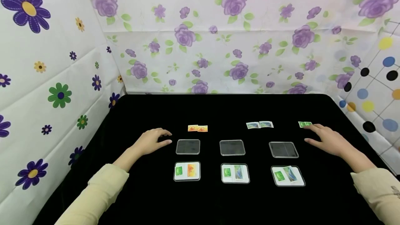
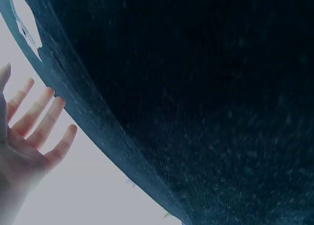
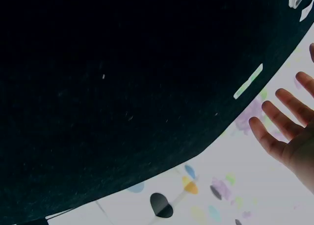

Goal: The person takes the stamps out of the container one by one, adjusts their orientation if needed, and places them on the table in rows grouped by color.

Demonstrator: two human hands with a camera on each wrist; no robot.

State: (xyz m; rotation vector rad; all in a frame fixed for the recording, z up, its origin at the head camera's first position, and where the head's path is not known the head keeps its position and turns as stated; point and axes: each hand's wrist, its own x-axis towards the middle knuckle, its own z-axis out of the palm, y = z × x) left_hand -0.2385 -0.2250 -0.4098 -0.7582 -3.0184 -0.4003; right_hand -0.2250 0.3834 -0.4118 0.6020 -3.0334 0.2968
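Purple-rose cloth hangs behind the table, with daisy-print cloth on the left and dotted cloth on the right. Black tablecloth covers the work surface.

Head view first: three pairs of stamps sit along the back. Orange pair to the left, blue-green pair near the middle, green pair to the right, with right-hand fingertips covering part of that last one. Next row is three clear cases, dark cloth showing through. Nearest row is three card cases, each with a white card and two stamps. Every card has a green one at left; its partner is orange in the left case and a blue-green picture in the other two, tilted in the right one. Left hand is beside the left clear case, fingers relaxed and apart from the thumb, nothing in its grasp. Right hand is loose too, holding nothing.

Left wrist view: spread fingers, plus a pale object in the corner, too washed out for me to identify.

Right wrist view: fingers spread again, and the green pair lies on the cloth; looks like there's a gap, but it's pretty murky.
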